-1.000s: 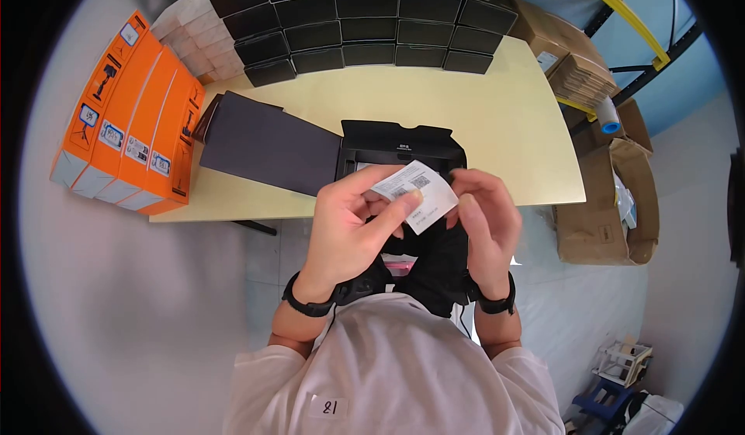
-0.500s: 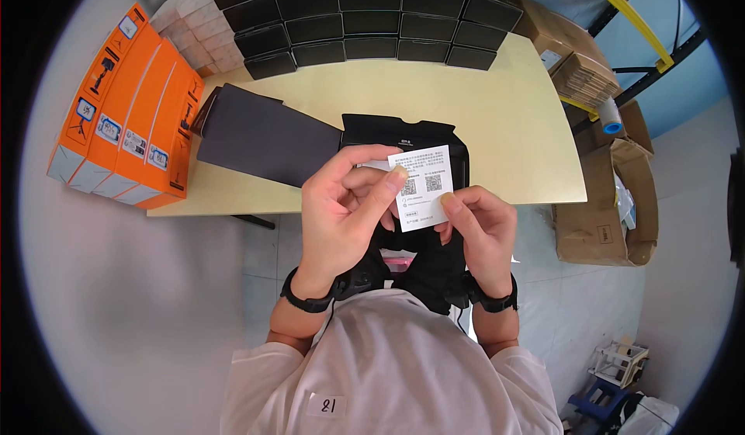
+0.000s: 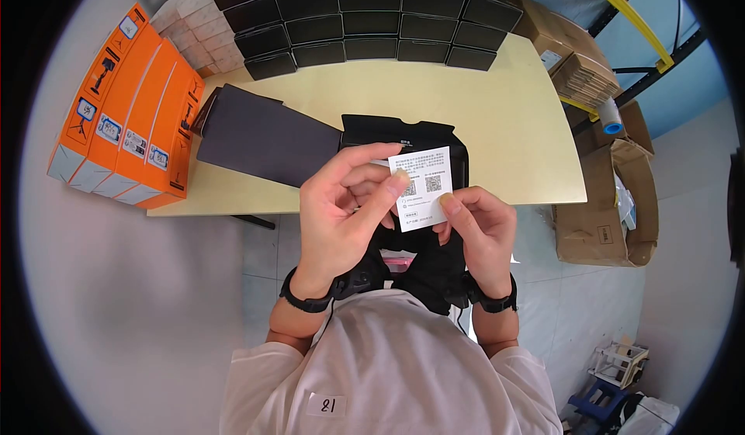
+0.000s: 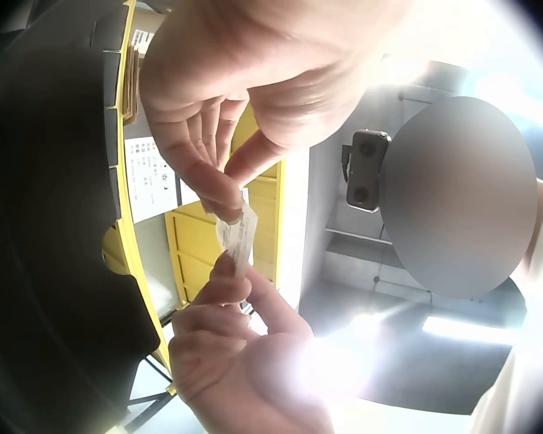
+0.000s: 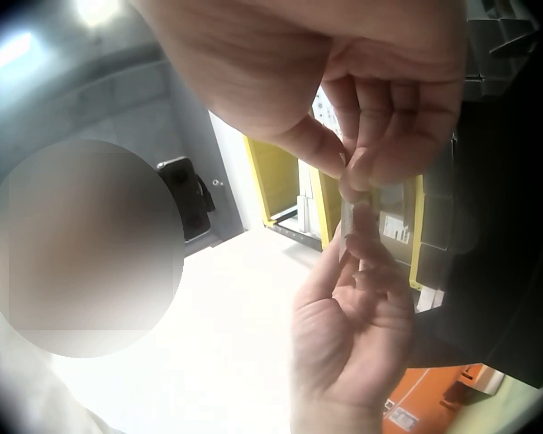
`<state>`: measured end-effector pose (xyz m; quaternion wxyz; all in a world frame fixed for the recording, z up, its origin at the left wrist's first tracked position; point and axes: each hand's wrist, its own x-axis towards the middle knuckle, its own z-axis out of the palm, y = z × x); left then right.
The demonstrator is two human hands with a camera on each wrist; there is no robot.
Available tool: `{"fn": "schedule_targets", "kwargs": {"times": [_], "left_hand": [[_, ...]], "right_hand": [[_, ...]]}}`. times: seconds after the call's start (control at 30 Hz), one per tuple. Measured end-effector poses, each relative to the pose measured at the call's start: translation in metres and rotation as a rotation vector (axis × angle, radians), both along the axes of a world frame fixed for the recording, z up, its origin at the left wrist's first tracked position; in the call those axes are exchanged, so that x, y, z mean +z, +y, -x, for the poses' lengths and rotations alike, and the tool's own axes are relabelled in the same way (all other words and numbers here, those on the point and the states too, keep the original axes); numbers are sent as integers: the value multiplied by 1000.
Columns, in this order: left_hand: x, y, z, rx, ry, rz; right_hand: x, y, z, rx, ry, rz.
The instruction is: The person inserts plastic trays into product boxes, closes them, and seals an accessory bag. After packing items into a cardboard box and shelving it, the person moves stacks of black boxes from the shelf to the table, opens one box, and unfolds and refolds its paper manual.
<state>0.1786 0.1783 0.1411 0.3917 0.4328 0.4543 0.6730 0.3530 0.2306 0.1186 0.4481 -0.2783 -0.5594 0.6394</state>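
Note:
A small white card [image 3: 425,206] printed with text and two QR codes is held up in front of the torso. My left hand [image 3: 337,210] pinches its left edge between thumb and fingers. Its lower right side is pinched by my right hand [image 3: 487,229]. Seen nearly edge-on in the left wrist view, the card [image 4: 239,237] spans the gap between both sets of fingertips. Behind the hands, at the table's near edge, an open black box [image 3: 400,131] is partly hidden by them. A dark grey panel [image 3: 268,136] lies to its left.
Stacked black boxes [image 3: 371,22] line the back of the pale yellow table [image 3: 520,132]. Orange boxes [image 3: 128,124] stand at the left, beside small whitish boxes [image 3: 198,27]. An open cardboard carton [image 3: 605,218] sits on the right, below flattened cardboard [image 3: 586,78].
One second ago the card was tilted and my right fingers were beside it. It then turned upright, and my right hand took its lower right side. The last half second shows almost no movement.

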Motion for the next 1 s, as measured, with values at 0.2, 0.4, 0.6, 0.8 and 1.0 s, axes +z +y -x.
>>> {"fn": "schedule_targets", "kwargs": {"times": [0.2,0.4,0.6,0.8,1.0], "left_hand": [[-3,0,2,22,51,12],[1,11,-7,322,9,-68],[4,9,28,207,520,159],[26,23,40,-256,602,346],[8,41,27,-363,570,354]], "right_hand": [[6,7,-1,-50,-18,-54],[18,21,5,-72,-167,-121],[5,35,1,-352,-422,-473],[-2,28,-7,-164,-570,-824],[-17,23,-8,-145,-626,-950]]}}
